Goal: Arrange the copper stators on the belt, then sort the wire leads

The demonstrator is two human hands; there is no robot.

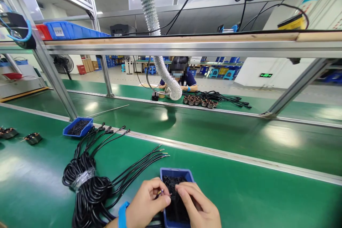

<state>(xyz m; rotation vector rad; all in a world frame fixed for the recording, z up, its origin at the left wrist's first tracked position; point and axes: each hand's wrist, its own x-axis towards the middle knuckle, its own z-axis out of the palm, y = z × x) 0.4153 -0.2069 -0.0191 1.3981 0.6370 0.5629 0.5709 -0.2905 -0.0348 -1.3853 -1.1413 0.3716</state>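
My left hand (148, 205), with a blue band at the wrist, pinches the thin coloured wire ends (160, 193) of a black cable. Beside it, my right hand (200, 206) has thumb and forefinger pressed together over a blue bin (177, 170). Whatever is between those fingertips is too small to make out. Short black pieces of tubing (175, 181) fill the bin beneath both hands. To the left lies a bundle of black cables (89, 192) bound with clear wrap, several stripped ends pointing toward the bin.
A second blue bin (77, 127) of small black pieces stands behind the bundle. Copper-wound motor stators (32, 138) sit at far left. A metal strip (208, 149) edges the green bench. Across it, a person (179, 78) works below a flexible duct (160, 60). A shelf crosses overhead.
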